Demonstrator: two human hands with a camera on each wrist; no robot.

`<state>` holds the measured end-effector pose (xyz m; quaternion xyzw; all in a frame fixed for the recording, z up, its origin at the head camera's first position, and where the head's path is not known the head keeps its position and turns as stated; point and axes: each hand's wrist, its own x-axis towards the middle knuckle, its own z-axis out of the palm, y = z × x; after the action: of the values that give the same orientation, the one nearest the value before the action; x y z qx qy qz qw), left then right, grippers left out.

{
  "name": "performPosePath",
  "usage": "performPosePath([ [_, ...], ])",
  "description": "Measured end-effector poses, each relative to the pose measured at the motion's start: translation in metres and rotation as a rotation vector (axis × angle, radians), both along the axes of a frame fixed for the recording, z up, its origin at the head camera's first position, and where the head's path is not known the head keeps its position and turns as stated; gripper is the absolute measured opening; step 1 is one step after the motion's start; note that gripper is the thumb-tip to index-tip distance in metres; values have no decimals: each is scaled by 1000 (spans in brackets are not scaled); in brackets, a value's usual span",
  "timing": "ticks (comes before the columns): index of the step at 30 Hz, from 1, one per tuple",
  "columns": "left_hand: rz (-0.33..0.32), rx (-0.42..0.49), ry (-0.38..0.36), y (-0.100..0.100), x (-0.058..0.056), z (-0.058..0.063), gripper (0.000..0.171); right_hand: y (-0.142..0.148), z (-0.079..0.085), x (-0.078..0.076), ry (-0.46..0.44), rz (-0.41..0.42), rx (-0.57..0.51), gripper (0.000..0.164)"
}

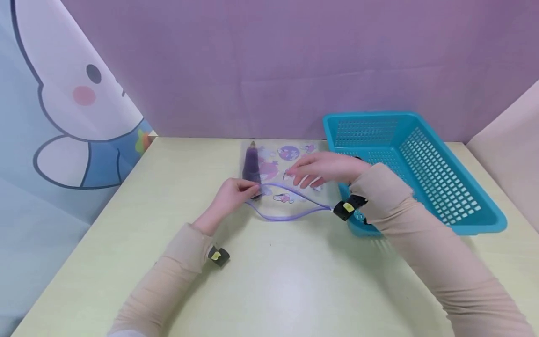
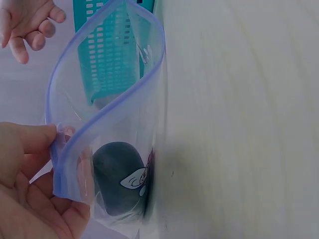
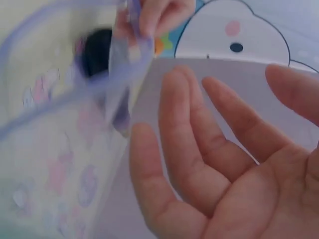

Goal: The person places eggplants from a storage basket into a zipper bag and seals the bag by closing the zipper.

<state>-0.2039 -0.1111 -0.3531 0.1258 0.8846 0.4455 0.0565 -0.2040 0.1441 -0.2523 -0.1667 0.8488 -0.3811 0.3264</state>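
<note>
A clear zip bag (image 1: 273, 173) with a lilac zip edge and pastel cartoon prints lies on the table, its mouth gaping toward me. Inside, along its left side, is a dark purple eggplant (image 1: 251, 164) with a brown tip. My left hand (image 1: 229, 196) pinches the left corner of the bag's mouth between thumb and fingers. In the left wrist view the eggplant's rounded dark end (image 2: 117, 174) shows through the plastic. Over the bag's right half hovers my right hand (image 1: 330, 167), fingers loosely bent and holding nothing; the right wrist view shows its palm and spread fingers (image 3: 174, 134).
A teal plastic basket (image 1: 456, 229) with perforated walls stands on the right of the pale table (image 1: 269, 281), partly behind the right forearm. A purple backdrop (image 1: 269, 70) rises at the table's far edge, and a cartoon-printed sheet (image 1: 63, 164) hangs at the left.
</note>
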Motion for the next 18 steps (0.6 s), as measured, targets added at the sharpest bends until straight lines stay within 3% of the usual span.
performPosePath([
  [10, 9, 13, -7, 0, 2, 0, 22, 34, 0, -5, 35, -52, -79, 46],
  [18, 11, 22, -14, -1, 2, -1, 22, 67, -3, -11, -20, -128, -149, 48],
])
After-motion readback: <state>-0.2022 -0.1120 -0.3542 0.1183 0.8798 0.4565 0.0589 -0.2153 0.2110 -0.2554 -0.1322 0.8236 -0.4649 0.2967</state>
